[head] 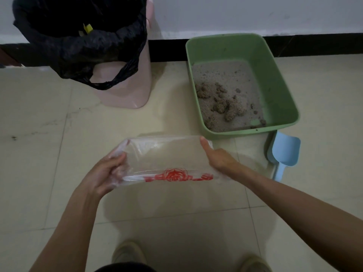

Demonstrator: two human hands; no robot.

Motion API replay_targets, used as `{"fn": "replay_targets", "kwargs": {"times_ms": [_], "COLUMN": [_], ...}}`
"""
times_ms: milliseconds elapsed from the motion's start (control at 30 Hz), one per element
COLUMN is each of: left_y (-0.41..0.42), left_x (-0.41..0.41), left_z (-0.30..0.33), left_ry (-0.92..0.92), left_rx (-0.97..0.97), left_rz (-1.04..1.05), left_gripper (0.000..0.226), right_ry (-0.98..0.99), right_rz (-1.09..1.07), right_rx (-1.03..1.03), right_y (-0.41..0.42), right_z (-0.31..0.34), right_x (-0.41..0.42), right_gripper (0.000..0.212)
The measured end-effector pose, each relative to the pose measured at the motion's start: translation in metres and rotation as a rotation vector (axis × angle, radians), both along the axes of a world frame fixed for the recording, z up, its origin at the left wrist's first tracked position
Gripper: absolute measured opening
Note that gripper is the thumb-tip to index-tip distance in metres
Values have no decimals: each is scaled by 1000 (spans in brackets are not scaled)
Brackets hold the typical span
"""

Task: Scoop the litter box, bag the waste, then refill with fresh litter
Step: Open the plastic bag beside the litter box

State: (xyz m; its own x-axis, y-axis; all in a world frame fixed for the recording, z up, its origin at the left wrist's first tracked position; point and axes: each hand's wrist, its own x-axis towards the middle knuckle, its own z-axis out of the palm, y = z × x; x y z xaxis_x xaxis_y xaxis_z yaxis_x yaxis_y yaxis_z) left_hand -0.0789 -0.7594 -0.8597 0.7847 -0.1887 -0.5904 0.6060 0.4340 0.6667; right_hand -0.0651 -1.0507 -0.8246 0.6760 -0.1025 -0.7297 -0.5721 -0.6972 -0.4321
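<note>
A clear plastic bag [167,158] with red print is stretched between my hands above the tiled floor. My left hand [106,171] grips its left end with curled fingers. My right hand [216,158] holds the right end, thumb up on the bag's edge. The green litter box [279,91] sits on the floor to the upper right, holding grey litter with several brown clumps [222,103]. A light blue scoop [284,154] lies on the floor just in front of the box's right corner.
A pink bin [125,89] lined with a black bag [78,36] stands at the upper left against the wall. My two shoes [127,252] show at the bottom edge.
</note>
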Motion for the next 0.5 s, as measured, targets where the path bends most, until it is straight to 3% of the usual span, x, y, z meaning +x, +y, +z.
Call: {"fn": "replay_targets", "kwargs": {"times_ms": [100,200,300,400,500], "left_y": [1,-1,-13,-28,-43], "left_x": [-1,3,12,13,9], "left_z": [-2,4,6,12,6], "left_ry": [-65,-145,-181,-441,-866], "left_rx": [169,307,761,1301,1676], "left_rz": [-163,-203,-144,-155,-200], "left_gripper": [56,74,82,84,45], "right_ry": [-33,-211,-378,-564,-903], "right_rz": [-121,-76,102,441,636], "right_rx": [83,-53,-179,-470,-411], "right_y": [-3,-5,2,8,16], "right_z": [-8,-14,-10,6,4], "right_x": [7,5,-6,-8,-3], "right_gripper": [76,67,53,49,31]}}
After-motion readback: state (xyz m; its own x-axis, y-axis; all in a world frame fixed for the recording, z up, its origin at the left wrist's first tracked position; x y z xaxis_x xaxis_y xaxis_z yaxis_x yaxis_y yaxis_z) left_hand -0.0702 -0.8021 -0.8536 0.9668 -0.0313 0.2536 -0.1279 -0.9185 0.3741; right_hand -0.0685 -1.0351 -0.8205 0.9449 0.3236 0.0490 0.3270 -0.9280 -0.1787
